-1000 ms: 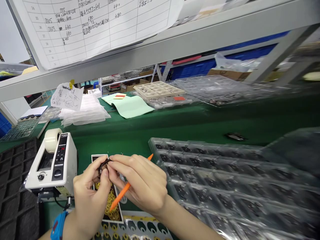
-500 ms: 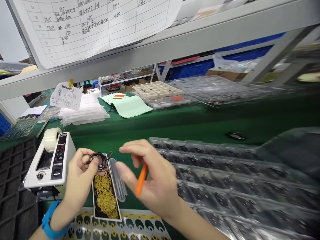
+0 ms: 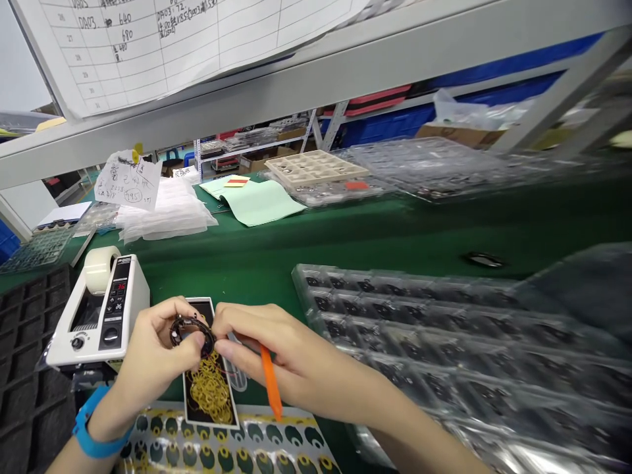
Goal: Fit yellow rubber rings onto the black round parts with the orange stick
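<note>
My left hand (image 3: 160, 342) pinches a round black ring-shaped part (image 3: 206, 343) between thumb and fingers. The part sits above a white-rimmed box (image 3: 186, 409) that holds many small yellow rings (image 3: 211, 388). My right hand (image 3: 269, 355) is closed, with thumb and forefinger pinched together at the part's right edge; a thin red wire shows just below. What those fingertips grip is too small to make out. Tucked in the same hand is a slim orange pen-like tool (image 3: 270, 385), pointing down. A clear plastic piece (image 3: 239, 378) lies partly hidden behind this hand.
A tape dispenser (image 3: 106, 309) stands at left beside a black tray (image 3: 34, 368). A sheet of yellow-and-green stickers (image 3: 237, 454) lies in front. Clear compartment trays (image 3: 419, 355) with dark parts fill the right. A shelf beam (image 3: 276, 85) with a paper form crosses overhead.
My right hand has moved left and its spread fingers have closed at the edge of the round part. My left hand has lowered the part slightly, and the view has tilted down.
</note>
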Tool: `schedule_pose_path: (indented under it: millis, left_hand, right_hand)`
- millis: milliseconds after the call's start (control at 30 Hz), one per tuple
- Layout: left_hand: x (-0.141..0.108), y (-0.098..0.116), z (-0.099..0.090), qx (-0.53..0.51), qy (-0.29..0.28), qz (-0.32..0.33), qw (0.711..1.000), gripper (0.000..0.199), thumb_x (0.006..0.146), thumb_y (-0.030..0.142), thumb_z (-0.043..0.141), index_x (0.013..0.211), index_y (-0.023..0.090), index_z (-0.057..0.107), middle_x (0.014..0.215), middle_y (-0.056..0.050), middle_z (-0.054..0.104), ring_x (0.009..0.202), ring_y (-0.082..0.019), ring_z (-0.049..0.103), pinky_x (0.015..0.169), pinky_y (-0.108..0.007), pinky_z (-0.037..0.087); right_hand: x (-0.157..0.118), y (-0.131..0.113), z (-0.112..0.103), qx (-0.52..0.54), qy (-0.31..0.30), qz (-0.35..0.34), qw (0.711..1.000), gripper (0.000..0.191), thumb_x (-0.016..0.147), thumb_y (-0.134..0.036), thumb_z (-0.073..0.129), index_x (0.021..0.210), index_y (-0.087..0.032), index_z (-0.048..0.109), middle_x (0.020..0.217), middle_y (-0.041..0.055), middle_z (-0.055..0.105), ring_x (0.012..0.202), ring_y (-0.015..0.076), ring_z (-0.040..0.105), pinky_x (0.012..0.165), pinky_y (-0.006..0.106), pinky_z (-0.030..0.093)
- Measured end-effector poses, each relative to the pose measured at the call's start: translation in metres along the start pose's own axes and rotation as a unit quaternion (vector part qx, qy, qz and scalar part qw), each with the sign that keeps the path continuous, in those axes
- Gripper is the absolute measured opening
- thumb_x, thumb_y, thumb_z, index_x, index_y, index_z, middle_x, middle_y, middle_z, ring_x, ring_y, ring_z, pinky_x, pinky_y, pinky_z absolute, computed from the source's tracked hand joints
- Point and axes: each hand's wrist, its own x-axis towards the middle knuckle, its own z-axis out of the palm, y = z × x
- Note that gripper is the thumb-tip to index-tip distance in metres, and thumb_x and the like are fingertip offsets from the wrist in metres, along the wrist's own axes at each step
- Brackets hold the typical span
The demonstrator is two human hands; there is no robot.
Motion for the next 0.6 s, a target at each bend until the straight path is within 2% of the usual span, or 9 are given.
schedule_pose_path:
  millis: [100, 267, 367, 467, 600]
  left_hand:
    - [0.001, -0.002, 0.002, 0.012, 0.0, 0.003, 1.0, 0.004, 0.065, 0.012, 0.064, 0.068, 0.015, 0.062, 0.061, 0.003, 0.052, 0.05, -0.006, 0.042, 0.039, -0.013, 0.039]
    - [0.001, -0.005, 0.005, -0.008, -0.001, -0.003, 1.0, 0.005, 0.066, 0.013, 0.066, 0.069, 0.015, 0.061, 0.058, 0.005, 0.048, 0.043, -0.004, 0.037, 0.037, -0.014, 0.036]
    - [0.002, -0.005, 0.001, -0.029, 0.012, 0.006, 0.999, 0.009, 0.074, 0.018, 0.069, 0.07, 0.014, 0.061, 0.062, 0.004, 0.048, 0.044, -0.004, 0.043, 0.039, -0.013, 0.036]
    - [0.003, -0.006, -0.003, -0.035, 0.008, 0.018, 0.999, 0.015, 0.079, 0.023, 0.071, 0.071, 0.013, 0.064, 0.068, 0.003, 0.05, 0.05, -0.004, 0.049, 0.043, -0.012, 0.037]
    - [0.005, -0.011, -0.002, -0.013, 0.026, 0.013, 0.999, 0.014, 0.078, 0.024, 0.072, 0.077, 0.012, 0.067, 0.065, 0.001, 0.052, 0.051, -0.005, 0.048, 0.044, -0.013, 0.039]
  right_hand:
    - [0.0, 0.002, 0.002, 0.003, -0.009, 0.001, 1.0, 0.024, 0.093, -0.015, 0.04, 0.07, -0.021, 0.037, 0.062, -0.0042, 0.042, 0.055, 0.0104, 0.036, 0.052, 0.023, 0.029]
    - [0.001, 0.007, 0.009, 0.053, -0.009, 0.008, 0.999, 0.034, 0.099, -0.023, 0.031, 0.066, -0.022, 0.024, 0.058, -0.0054, 0.029, 0.051, 0.0101, 0.029, 0.05, 0.024, 0.026]
    - [0.003, 0.009, 0.008, 0.074, 0.008, 0.049, 0.996, 0.033, 0.101, -0.03, 0.031, 0.069, -0.022, 0.031, 0.062, -0.0048, 0.033, 0.054, 0.0104, 0.032, 0.05, 0.023, 0.029]
    - [0.003, 0.01, 0.006, 0.049, 0.029, 0.058, 0.997, 0.024, 0.1, -0.029, 0.035, 0.078, -0.021, 0.041, 0.068, -0.0039, 0.042, 0.057, 0.0108, 0.037, 0.052, 0.023, 0.033]
    - [0.002, 0.012, 0.009, 0.024, 0.042, 0.062, 0.997, 0.029, 0.101, -0.03, 0.032, 0.074, -0.021, 0.038, 0.065, -0.0041, 0.041, 0.055, 0.0108, 0.037, 0.052, 0.023, 0.031]
